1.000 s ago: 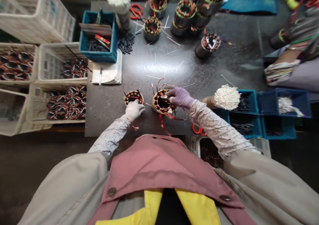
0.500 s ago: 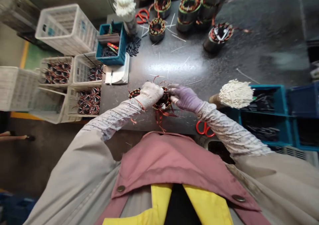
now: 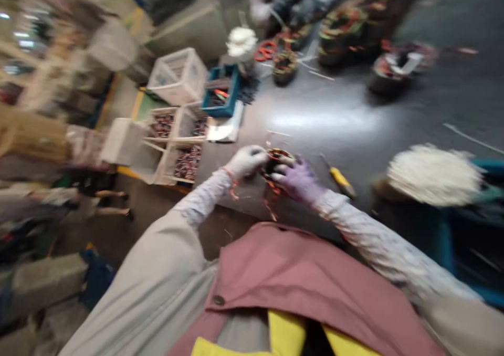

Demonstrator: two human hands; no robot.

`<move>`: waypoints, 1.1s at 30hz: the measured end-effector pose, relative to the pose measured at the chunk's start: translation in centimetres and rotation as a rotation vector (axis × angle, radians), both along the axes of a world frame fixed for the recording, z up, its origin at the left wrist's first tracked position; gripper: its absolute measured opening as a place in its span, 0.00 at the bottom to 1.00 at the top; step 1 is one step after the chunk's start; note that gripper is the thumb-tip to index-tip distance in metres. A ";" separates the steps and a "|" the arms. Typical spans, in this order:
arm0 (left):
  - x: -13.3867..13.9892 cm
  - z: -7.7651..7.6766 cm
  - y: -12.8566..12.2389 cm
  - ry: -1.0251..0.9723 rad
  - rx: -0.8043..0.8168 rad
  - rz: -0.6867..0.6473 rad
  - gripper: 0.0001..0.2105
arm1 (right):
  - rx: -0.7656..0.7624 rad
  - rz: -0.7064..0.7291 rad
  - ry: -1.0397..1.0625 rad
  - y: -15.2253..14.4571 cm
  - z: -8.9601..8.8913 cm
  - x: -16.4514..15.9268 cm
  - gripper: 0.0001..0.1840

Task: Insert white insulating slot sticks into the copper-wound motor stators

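Observation:
A wound motor stator with dark coils and loose orange-red wires rests near the front of the dark table. At its left edge, my left hand in a white glove has its fingers closed against it; the exact grip is blurred. Over the stator's right side, my right hand in a purple glove curls its fingers round it. A strand of orange wire hangs by my left wrist. Right of my right hand lies a screwdriver with a yellow handle.
White crates of small parts and a blue bin stand left. Other stators and red scissors lie at the back, near a co-worker's gloved hands. A bundle of white ties stands right.
The view has swung left and blurred. My left hand has moved from over the stator to its left edge; my right hand now curls over its right side. The screwdriver has come into sight.

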State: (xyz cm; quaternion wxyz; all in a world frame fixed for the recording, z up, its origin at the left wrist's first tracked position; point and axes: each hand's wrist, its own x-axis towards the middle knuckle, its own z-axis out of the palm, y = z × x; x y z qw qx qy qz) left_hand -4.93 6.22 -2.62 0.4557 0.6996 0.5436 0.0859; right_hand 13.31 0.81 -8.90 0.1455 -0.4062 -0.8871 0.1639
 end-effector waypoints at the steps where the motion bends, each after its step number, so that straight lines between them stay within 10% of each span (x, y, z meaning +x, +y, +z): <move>1: -0.1 0.3 -0.7 0.016 0.006 -0.001 0.09 | 0.039 0.044 0.042 0.1 -0.5 0.0 0.15; 8: 2.1 -2.2 -1.6 0.030 -0.008 -0.064 0.08 | 0.078 -0.271 0.375 1.5 -6.2 2.5 0.29; 14: -0.8 -0.2 -3.6 -0.054 0.067 -0.129 0.15 | -0.027 -0.304 0.329 -0.2 -2.0 2.8 0.23; 19: 0.6 -1.5 -1.1 0.224 0.079 -0.359 0.30 | -0.049 -0.237 -0.076 0.3 -0.4 2.7 0.34; 26: 2.9 -3.0 3.4 0.271 -0.278 -0.630 0.16 | -0.078 -0.264 -0.218 -0.6 0.1 1.2 0.32; 33: 5.9 -0.3 2.2 0.803 0.106 -0.753 0.07 | -0.183 -0.280 -0.271 -0.6 1.0 0.9 0.34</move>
